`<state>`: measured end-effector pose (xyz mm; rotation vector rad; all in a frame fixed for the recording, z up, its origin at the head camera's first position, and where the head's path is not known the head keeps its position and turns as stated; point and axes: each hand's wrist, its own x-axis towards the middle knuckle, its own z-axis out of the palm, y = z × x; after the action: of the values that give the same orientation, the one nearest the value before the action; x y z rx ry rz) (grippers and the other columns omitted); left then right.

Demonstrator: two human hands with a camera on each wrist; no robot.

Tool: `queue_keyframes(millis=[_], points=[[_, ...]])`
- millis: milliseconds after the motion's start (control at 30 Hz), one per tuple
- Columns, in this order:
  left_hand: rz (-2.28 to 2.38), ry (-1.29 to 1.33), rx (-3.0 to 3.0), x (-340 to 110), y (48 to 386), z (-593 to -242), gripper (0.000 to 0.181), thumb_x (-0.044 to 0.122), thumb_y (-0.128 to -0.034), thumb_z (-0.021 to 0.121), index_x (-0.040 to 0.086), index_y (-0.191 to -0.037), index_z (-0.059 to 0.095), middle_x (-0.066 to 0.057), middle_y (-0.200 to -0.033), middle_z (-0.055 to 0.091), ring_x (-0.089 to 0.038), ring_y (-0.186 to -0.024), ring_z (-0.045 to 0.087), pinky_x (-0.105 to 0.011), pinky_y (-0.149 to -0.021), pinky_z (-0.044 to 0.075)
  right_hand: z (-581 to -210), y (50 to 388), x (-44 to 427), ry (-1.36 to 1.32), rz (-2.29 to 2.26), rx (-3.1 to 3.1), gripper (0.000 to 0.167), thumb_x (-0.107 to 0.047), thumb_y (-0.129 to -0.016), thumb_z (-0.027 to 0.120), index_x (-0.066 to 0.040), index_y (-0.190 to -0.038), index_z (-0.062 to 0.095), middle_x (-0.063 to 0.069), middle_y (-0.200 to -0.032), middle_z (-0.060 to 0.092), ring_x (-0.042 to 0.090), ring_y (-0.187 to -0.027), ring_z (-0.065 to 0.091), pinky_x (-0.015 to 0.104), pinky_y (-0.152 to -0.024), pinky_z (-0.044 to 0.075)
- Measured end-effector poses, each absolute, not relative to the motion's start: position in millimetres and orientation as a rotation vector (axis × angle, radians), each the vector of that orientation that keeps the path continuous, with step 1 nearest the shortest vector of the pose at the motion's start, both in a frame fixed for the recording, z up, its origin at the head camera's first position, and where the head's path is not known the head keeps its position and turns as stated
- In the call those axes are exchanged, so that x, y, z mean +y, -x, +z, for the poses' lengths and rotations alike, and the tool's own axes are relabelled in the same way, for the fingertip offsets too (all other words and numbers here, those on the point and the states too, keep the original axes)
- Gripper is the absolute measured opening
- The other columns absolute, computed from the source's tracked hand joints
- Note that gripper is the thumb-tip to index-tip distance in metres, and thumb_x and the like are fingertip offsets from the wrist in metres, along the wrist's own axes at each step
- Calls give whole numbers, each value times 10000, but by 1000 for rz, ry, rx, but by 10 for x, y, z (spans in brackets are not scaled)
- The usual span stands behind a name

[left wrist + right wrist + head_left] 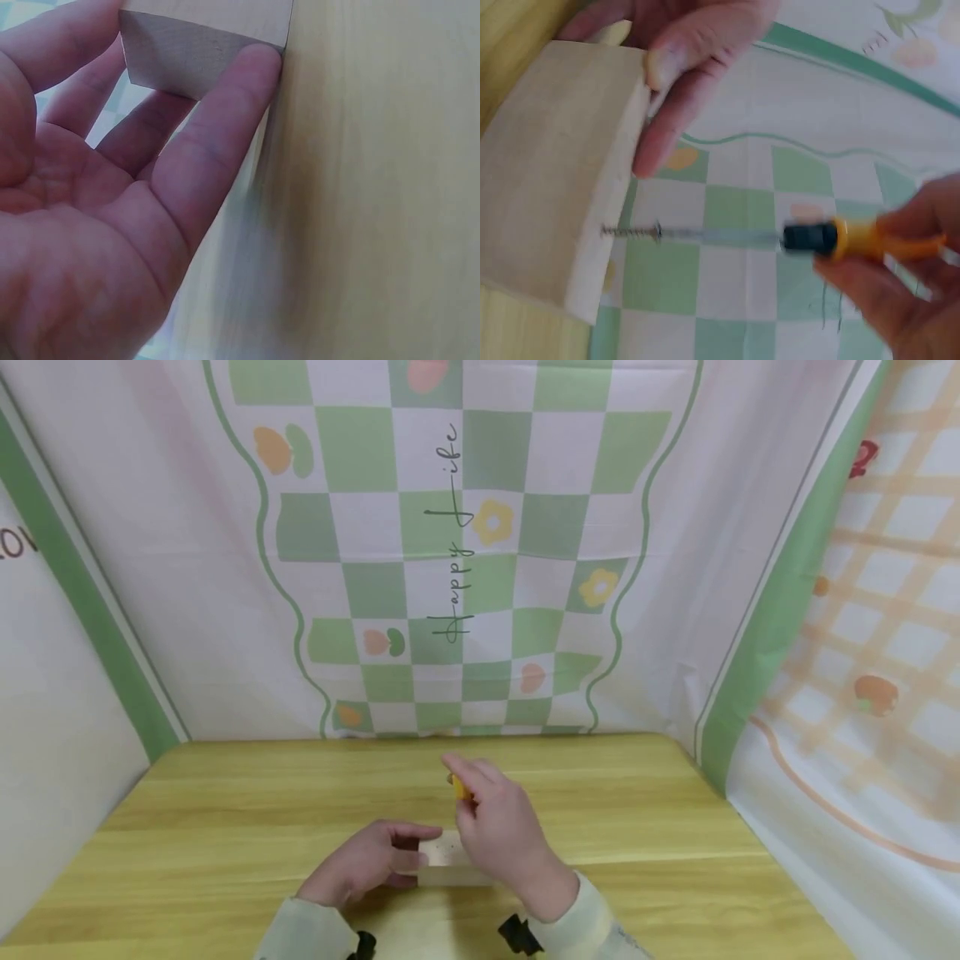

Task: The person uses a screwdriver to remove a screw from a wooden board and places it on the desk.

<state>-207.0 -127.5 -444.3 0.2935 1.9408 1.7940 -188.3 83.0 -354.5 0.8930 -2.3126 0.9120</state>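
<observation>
While the block [442, 856] sits at the near middle of the counter [247, 810], its long axis running left to right and its dotted face upward, a screw [637, 232] meets that face tip-first. The screwdriver [847, 238] points down, its shaft in line with the screw and roughly square to the block. The left hand [367, 864] grips the block's left end with thumb and fingers; the right hand [510, 822], wrist toward the near right, pinches the yellow handle.
</observation>
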Motion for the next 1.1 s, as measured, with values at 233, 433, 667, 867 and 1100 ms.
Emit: queue_keyframes(millis=[233, 433, 667, 867, 1100], points=[[1792, -297, 1947, -1274, 2073, -4448, 420, 66, -907, 721, 65, -1321, 654, -108, -1255, 610, -253, -1020, 625, -433, -815, 578, -3437, 1988, 1046, -1018, 1302, -2548, 484, 102, -921, 586, -136, -1340, 631, 6, -1154, 653, 150, -921, 639, 251, -780, 566], [1783, -310, 1961, -1274, 2065, -4451, 423, 72, -912, 719, 61, -1329, 646, -102, -1256, 612, -253, -1018, 628, -439, -809, 579, -3517, 1922, 974, -844, 1043, -2410, 383, -54, -886, 752, -106, -1261, 688, -26, -999, 586, 82, -813, 582, 198, -679, 546], [1801, -309, 1936, -1267, 2061, -4433, 431, 68, -911, 720, 54, -1334, 640, -109, -1287, 597, -250, -1044, 617, -443, -825, 574, -3567, 1854, 826, -749, 745, -2186, 325, -36, -814, 823, -10, -1128, 742, -43, -786, 431, 42, -597, 434, 175, -500, 438], [1798, -318, 1941, -1270, 2054, -4419, 434, 63, -911, 718, 45, -1337, 635, -118, -1294, 592, -251, -1047, 613, -444, -826, 573, -3501, 1902, 924, -915, 992, -2293, 375, 9, -844, 777, -41, -1211, 717, -50, -835, 557, 57, -660, 541, 215, -569, 519], [1782, -298, 1964, -1275, 2058, -4424, 443, 86, -900, 736, 59, -1333, 642, -120, -1294, 594, -255, -1030, 621, -432, -816, 577, -3457, 1978, 1091, -928, 1415, -2429, 346, -80, -925, 717, -150, -1263, 707, -55, -998, 648, 131, -823, 641, 287, -721, 584]])
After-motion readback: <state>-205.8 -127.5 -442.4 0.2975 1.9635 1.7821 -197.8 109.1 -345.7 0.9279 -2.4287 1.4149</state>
